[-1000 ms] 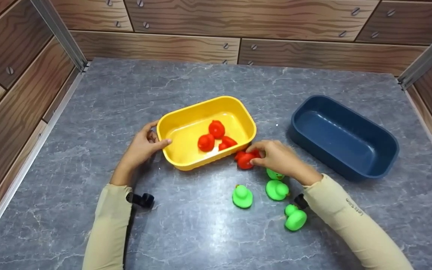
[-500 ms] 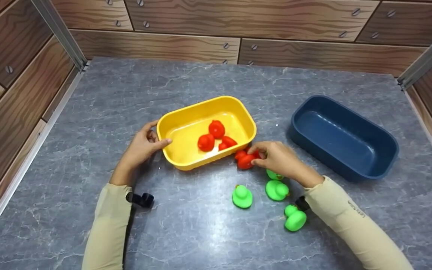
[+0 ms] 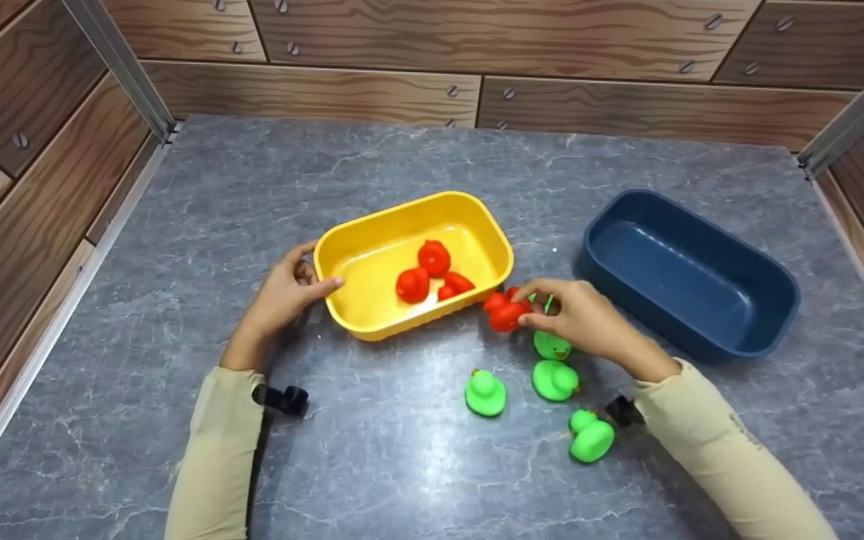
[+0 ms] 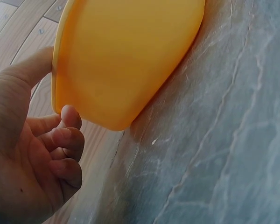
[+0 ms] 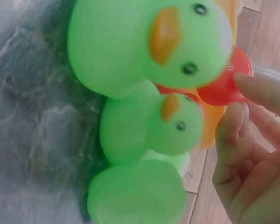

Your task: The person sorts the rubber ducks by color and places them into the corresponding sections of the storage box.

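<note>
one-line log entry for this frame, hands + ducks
left hand: holds yellow tub rim | right hand: pinches red duck beside tub | in tub: three red ducks | blue tub: empty

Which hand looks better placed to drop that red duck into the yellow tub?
Probably the right hand: it already pinches the red duck just outside the yellow tub, beside its near rim. The left hand grips the tub's far end, thumb over the rim, steadying it.

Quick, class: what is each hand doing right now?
Left hand: grips the yellow tub rim.
Right hand: pinches a red duck.
</note>
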{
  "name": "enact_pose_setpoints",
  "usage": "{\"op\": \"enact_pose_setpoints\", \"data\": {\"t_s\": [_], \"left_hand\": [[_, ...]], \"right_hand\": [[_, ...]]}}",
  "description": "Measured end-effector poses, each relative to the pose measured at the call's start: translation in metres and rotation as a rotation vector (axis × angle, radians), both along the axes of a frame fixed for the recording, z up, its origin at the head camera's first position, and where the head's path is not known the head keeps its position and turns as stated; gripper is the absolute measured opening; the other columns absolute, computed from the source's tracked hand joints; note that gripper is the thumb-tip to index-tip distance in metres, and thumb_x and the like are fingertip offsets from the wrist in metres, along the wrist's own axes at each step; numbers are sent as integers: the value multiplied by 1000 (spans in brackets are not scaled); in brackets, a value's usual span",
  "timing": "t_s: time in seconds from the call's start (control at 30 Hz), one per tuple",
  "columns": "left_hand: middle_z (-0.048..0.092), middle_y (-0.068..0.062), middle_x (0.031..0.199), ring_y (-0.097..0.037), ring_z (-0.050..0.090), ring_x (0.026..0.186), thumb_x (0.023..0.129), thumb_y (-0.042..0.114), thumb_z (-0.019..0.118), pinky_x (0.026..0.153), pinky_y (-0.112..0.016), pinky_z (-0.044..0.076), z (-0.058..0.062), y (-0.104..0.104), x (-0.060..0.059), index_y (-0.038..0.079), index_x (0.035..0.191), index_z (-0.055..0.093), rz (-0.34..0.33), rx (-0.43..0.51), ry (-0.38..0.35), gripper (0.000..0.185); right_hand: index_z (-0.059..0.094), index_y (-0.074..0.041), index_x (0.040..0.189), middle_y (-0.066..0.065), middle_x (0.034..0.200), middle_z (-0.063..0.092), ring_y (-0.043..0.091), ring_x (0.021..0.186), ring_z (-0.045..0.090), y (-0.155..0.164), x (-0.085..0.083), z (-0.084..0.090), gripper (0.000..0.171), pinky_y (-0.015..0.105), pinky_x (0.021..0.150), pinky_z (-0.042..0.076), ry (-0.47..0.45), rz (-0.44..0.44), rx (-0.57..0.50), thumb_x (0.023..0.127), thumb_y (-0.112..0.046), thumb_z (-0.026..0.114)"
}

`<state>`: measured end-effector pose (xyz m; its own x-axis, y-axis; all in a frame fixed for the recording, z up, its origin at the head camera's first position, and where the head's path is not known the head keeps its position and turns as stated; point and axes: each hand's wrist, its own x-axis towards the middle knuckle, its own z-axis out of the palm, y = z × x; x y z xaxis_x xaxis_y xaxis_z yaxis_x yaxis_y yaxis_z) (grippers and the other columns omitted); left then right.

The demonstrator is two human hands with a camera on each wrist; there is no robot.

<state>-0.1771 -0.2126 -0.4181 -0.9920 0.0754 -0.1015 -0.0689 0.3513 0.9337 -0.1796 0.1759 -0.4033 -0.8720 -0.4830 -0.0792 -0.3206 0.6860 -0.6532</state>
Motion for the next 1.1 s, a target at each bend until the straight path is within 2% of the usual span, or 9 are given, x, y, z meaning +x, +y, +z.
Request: {"op": "enact_pose_setpoints", "data": {"t_s": [0.1,0.27,0.37,0.5,0.73,0.77,0.87,1.0,1.1], "left_hand": [[47,0,75,-7,43,57,84,12,72,51,-18,37,-7,-3,-3,-3,144,38,4,8,-1,70],[47,-1,75,-7,43,54,83,16,75,48,-19,37,-28,-9,-14,3,144,39,10,13,11,72],[48,-1,76,-7,43,53,83,18,75,47,-19,37,-33,-10,-16,4,144,40,12,-1,26,71],[48,-1,76,-7,43,53,83,19,75,46,-20,37,-32,-10,-14,4,143,41,14,3,34,71],[47,-1,76,-7,44,51,86,11,71,46,-19,38,-1,0,0,-3,144,36,-6,10,0,70],[47,-1,75,-7,44,51,86,11,71,46,-19,38,0,0,0,-4,144,36,-8,11,1,69],[48,-2,76,-10,45,51,85,12,72,46,-20,39,-8,-3,-4,-1,145,36,-4,24,-13,70],[48,-1,77,-11,45,50,84,16,74,45,-22,39,-25,-8,-12,4,146,37,2,36,-9,73],[48,-1,77,-10,45,50,84,19,75,44,-22,39,-31,-9,-14,6,145,38,6,26,9,73]], "right_hand": [[69,-15,108,7,85,66,19,67,58,5,1,5,20,23,59,49,-31,-17,-33,89,-20,70],[69,-14,111,11,88,69,24,67,64,13,3,15,23,26,60,53,-46,-59,-103,89,-20,70],[68,-13,112,14,90,70,26,68,66,18,3,22,24,30,61,54,-41,-81,-142,89,-19,69],[67,-11,112,15,91,70,23,68,66,22,4,30,24,30,64,56,-26,-101,-192,89,-17,69],[67,-9,112,14,88,69,16,70,66,22,5,36,25,24,64,56,-9,-128,-244,88,-17,70],[67,-9,111,14,87,68,15,70,66,22,5,36,25,23,64,56,-4,-131,-248,88,-17,70],[66,-7,111,14,85,68,16,69,66,20,5,37,25,23,63,56,11,-136,-271,88,-17,70],[65,-4,111,15,84,68,10,67,66,18,5,39,25,23,63,56,34,-137,-318,88,-15,70],[65,-4,111,15,83,69,7,63,64,15,5,39,26,23,61,56,59,-141,-355,88,-15,70]]}}
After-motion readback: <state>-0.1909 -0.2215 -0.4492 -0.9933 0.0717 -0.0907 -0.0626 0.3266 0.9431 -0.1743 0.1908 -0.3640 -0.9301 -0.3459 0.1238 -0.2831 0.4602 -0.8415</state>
